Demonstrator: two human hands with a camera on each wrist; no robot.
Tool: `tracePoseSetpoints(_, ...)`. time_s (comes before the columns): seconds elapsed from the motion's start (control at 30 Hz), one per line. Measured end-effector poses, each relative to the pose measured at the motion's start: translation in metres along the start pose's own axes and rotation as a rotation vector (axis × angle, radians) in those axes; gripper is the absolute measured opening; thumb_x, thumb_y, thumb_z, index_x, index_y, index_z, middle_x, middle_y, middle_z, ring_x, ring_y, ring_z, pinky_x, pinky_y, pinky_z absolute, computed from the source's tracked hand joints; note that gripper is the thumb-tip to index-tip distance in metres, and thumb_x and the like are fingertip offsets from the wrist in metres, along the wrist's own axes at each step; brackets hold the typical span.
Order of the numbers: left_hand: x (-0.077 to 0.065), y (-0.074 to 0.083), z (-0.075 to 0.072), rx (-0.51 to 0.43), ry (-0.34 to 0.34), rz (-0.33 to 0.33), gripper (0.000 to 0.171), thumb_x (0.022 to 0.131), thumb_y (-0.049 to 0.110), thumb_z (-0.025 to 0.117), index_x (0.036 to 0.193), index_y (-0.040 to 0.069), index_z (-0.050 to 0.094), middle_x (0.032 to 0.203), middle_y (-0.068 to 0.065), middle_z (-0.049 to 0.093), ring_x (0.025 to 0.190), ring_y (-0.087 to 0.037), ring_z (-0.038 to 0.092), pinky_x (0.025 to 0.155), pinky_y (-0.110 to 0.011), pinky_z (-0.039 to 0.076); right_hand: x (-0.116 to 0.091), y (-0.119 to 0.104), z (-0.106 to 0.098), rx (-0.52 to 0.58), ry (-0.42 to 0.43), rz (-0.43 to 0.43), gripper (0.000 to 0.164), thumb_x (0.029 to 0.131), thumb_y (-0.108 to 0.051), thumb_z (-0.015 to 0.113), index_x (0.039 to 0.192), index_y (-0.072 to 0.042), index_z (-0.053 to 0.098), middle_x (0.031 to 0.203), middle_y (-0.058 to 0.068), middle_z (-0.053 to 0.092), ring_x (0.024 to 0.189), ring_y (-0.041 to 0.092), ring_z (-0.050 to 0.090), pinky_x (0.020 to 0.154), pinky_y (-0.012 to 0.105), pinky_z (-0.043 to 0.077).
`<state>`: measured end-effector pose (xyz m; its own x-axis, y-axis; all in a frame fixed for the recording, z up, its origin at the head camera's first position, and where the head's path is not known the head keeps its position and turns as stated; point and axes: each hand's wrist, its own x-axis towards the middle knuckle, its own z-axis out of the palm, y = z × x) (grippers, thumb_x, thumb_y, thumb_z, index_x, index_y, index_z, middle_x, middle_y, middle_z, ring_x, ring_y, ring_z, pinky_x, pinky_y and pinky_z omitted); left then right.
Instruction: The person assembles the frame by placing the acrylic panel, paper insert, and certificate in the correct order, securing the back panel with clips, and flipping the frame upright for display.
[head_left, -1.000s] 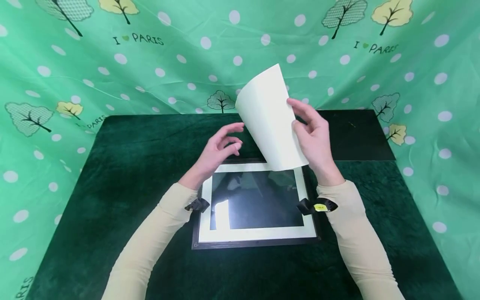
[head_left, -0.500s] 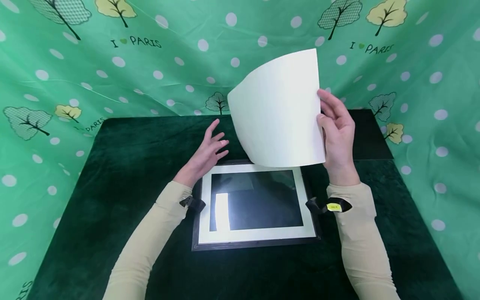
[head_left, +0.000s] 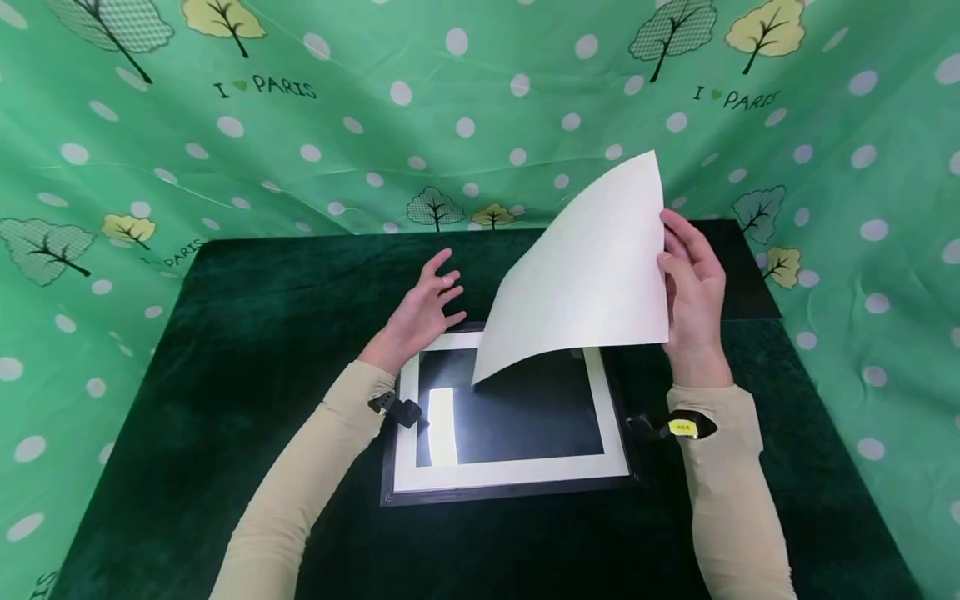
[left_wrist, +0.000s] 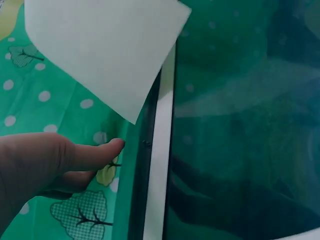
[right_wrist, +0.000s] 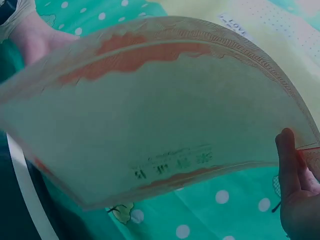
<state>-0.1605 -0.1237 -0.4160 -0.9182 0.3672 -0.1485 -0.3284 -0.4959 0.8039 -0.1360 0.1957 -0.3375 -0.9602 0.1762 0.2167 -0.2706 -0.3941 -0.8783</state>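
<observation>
My right hand (head_left: 693, 292) pinches the right edge of a curved paper certificate (head_left: 585, 275) between thumb and fingers. Its plain white back faces the head camera; in the right wrist view the certificate (right_wrist: 165, 120) shows an ornate border, red trim and green lettering. One lower-left corner dips over the dark picture frame (head_left: 510, 491), which lies flat with a white mat and a glossy dark middle. Beside the frame's far left corner, my left hand (head_left: 420, 312) hovers with fingers spread, holding nothing. In the left wrist view, its thumb (left_wrist: 97, 155) lies below the certificate's corner.
A flat black panel (head_left: 738, 275) lies at the back right of the table, partly behind my right hand. Dark green velvety cloth (head_left: 262, 375) covers the table. A green polka-dot curtain (head_left: 465, 100) hangs around the back and sides.
The right hand has carried the certificate rightward, then lowered it, so its left corner now overlaps the frame. The left hand moved left and spread its fingers, then shifted slightly back right.
</observation>
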Motion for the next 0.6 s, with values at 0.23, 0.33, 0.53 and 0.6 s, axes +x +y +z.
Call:
tracePoseSetpoints(0.23, 0.008, -0.013, 0.010, 0.003, -0.045, -0.057, 0.069, 0.095, 0.013, 0.042, 0.154, 0.020, 0.010, 0.157, -0.014, -0.012, 0.143, -0.037, -0.008, 0.110, -0.062, 0.006, -0.008, -0.017, 0.004, 0.035, -0.076, -0.081, 0.034, 0.098, 0.004, 0.046, 0.130, 0.002, 0.056, 0.129, 0.020, 0.056, 0.111, 0.031, 0.055, 0.086, 0.030, 0.051)
tracePoseSetpoints(0.33, 0.012, -0.017, 0.014, -0.001, -0.056, -0.067, 0.071, 0.093, 0.014, 0.044, 0.155, 0.020, 0.009, 0.157, -0.014, -0.014, 0.143, -0.038, -0.008, 0.110, -0.060, 0.005, -0.009, -0.027, 0.007, 0.109, -0.083, -0.102, 0.033, 0.095, 0.006, 0.048, 0.128, 0.004, 0.056, 0.125, 0.022, 0.057, 0.109, 0.032, 0.055, 0.083, 0.031, 0.052)
tracePoseSetpoints(0.53, 0.017, -0.023, 0.019, 0.011, -0.078, -0.109, 0.075, 0.091, 0.012, 0.044, 0.155, 0.023, 0.008, 0.156, -0.016, -0.012, 0.143, -0.039, -0.002, 0.111, -0.057, 0.010, -0.008, -0.039, 0.006, 0.181, -0.046, -0.147, 0.035, 0.093, 0.007, 0.052, 0.127, 0.007, 0.055, 0.125, 0.026, 0.056, 0.109, 0.034, 0.055, 0.078, 0.033, 0.053)
tracePoseSetpoints(0.6, 0.018, -0.024, 0.020, 0.016, -0.092, -0.112, 0.073, 0.092, 0.011, 0.044, 0.155, 0.026, 0.009, 0.157, -0.016, -0.003, 0.142, -0.039, 0.007, 0.110, -0.054, 0.016, -0.007, -0.041, 0.004, 0.164, -0.035, -0.171, 0.035, 0.093, 0.005, 0.053, 0.128, 0.008, 0.054, 0.128, 0.028, 0.053, 0.109, 0.036, 0.055, 0.077, 0.033, 0.054)
